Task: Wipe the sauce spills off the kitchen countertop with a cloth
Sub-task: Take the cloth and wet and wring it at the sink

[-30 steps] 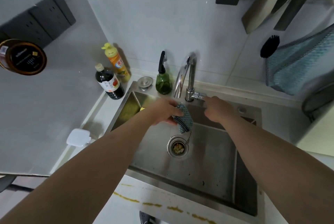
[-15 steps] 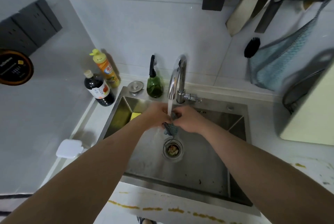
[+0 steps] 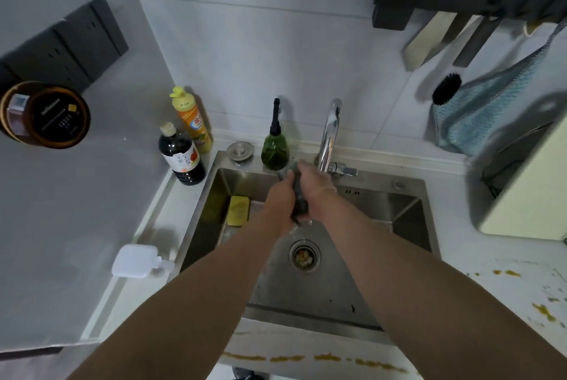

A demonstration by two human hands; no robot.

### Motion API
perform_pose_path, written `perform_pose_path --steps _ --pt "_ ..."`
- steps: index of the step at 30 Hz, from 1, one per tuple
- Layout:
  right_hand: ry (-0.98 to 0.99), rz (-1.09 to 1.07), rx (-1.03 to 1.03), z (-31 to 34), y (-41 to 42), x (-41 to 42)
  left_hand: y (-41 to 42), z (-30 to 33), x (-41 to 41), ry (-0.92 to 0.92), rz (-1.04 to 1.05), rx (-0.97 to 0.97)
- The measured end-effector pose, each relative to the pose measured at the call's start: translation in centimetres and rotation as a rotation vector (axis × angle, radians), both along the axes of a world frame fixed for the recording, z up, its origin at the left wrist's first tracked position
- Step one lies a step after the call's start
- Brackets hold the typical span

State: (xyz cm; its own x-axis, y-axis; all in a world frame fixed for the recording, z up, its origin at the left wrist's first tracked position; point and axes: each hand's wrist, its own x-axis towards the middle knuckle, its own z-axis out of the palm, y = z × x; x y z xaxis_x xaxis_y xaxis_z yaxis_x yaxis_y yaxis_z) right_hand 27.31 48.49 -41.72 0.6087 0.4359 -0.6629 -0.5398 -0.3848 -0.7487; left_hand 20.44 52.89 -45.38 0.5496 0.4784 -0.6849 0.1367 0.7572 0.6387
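Since half a second ago both hands have risen from under the spout and clamped together, and I see no stream from the faucet [image 3: 329, 131] now. My left hand [image 3: 280, 200] and right hand [image 3: 313, 192] are wrapped around the cloth [image 3: 297, 195], which is bunched into a dark roll between the palms, its long axis running near to far, the far tip poking out by the green bottle [image 3: 275, 149]. Fingers of both hands are curled tight on it; I judge this a wringing squeeze over the sink [image 3: 337, 287]. From here the sauce spills [image 3: 325, 358] lie on the near counter edge, directly toward me, with more spatter [image 3: 543, 310] on the right countertop. My right hand sits nearer that patch. Both forearms reach straight out, converging above the drain [image 3: 304, 256].
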Motion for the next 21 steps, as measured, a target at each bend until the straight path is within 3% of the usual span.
perform_pose_path --steps 3,6,9,13,17,21 --pt "-0.029 -0.095 -0.034 -0.5 0.5 -0.4 -0.7 0.0 1.4 0.086 0.035 0.036" --pt "-0.143 -0.034 -0.154 -2.0 -0.5 -0.4 -1.7 0.1 2.7 0.215 -0.058 0.261" --pt "-0.022 -0.179 -0.11 -1.9 -2.4 -0.5 -2.6 0.1 3.8 0.35 -0.192 0.549" --pt "0.188 -0.314 0.035 -1.8 -5.3 -0.1 -3.1 2.0 4.9 0.392 -0.318 0.855" --pt "0.329 -0.238 0.129 -1.6 -6.2 0.1 -2.2 2.6 4.5 0.302 -0.402 0.874" --pt "0.386 -0.252 0.255 -0.5 -4.2 0.9 -2.0 1.7 2.0 0.244 -0.408 1.026"
